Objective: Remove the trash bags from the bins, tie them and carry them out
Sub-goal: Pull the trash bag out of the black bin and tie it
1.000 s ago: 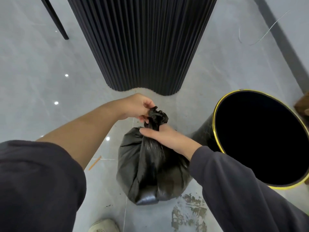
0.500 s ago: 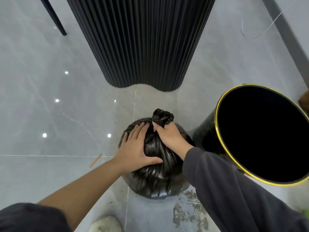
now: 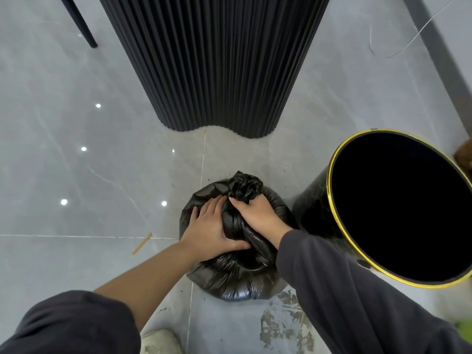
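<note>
Fingers, left hand [image 3: 210, 229]: we hold them spread and flat on top of the trash bag [image 3: 235, 272], thumb hooked toward the twisted neck; a second ago this hand pinched the neck from the far side, half a second ago it was already flat on the bag.
Fingers, right hand [image 3: 256, 215]: we keep them curled tight around the gathered neck, just below the crumpled tuft [image 3: 245, 186] that sticks up past the fist.
Trash bag: black, full, resting on the grey tiled floor [image 3: 76, 175] just left of the bin, and squatter and rounder under our palm than a second ago.
Bin [image 3: 398, 208]: black with a gold rim, mouth open and dark inside, touching or nearly touching the bag; we cannot tell which.
Fluted column [image 3: 214, 62]: black, standing beyond the bag.
Shoe [image 3: 159, 342]: pale toe at the bottom edge, near the bag.
</note>
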